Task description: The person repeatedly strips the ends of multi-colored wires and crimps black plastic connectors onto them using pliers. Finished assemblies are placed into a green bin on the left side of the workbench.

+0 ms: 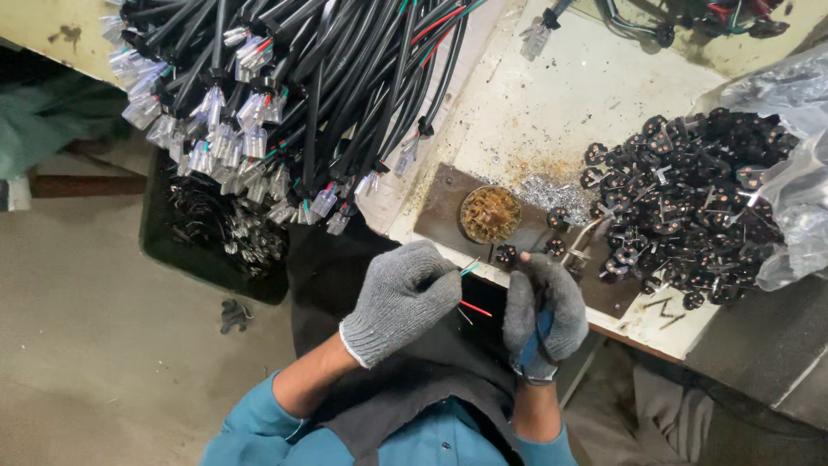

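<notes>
Your left hand (398, 302), in a grey knit glove, was closed around a black cable end, its fingers clamped on the thin stripped wires (471, 287): a green or teal one poked up toward one o'clock and a red one ran out toward four o'clock, toward your other hand. Your right hand (543, 315), gloved the same way, was curled shut around a blue-handled tool (533, 338), of which only part of the handle showed between the fingers. Both hands sat low in the view, just off the near edge of the workbench (552, 103). At twelve o'clock from your right hand lay a dark metal plate (444, 211) with a round brass-coloured fitting (489, 214) on it, and a few loose black plug inserts beside it. At two o'clock a large heap of black plug inserts (690, 198) spilled from a clear plastic bag (798, 173). At eleven o'clock from your left hand a thick bundle of black cables (328, 86) hung over the bench edge, their ends capped with clear connectors (250, 138). Below them, at nine o'clock, a dark bin (211, 233) stood on the floor.
</notes>
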### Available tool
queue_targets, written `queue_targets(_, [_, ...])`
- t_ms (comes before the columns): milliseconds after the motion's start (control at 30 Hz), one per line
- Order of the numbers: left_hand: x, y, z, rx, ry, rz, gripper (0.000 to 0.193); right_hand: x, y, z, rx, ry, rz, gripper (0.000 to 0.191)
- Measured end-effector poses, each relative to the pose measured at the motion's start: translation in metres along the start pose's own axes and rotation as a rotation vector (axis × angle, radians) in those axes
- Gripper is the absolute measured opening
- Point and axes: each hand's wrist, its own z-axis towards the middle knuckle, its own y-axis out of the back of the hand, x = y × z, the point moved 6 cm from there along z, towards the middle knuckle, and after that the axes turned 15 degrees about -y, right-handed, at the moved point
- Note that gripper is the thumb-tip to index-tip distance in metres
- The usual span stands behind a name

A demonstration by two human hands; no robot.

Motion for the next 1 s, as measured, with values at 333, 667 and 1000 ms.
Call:
queue_targets(333, [-0.01, -0.003, 0.032, -0.078, -0.106, 0.261, 0.015, 0.038, -0.01, -0.002, -0.06, 0.306, -0.223, 0.035])
queue_targets(667, [-0.018, -0.005, 0.002, -0.107, -0.048, 0.146, 0.011, -0.027, 0.006, -0.017, -0.056, -0.439, 0.676, 0.032])
queue_targets(1000, [-0.012, -0.019, 0.0, -0.032, -0.106, 0.225, 0.014, -0.029, 0.028, -0.022, -0.118, -0.042, 0.409, 0.038])
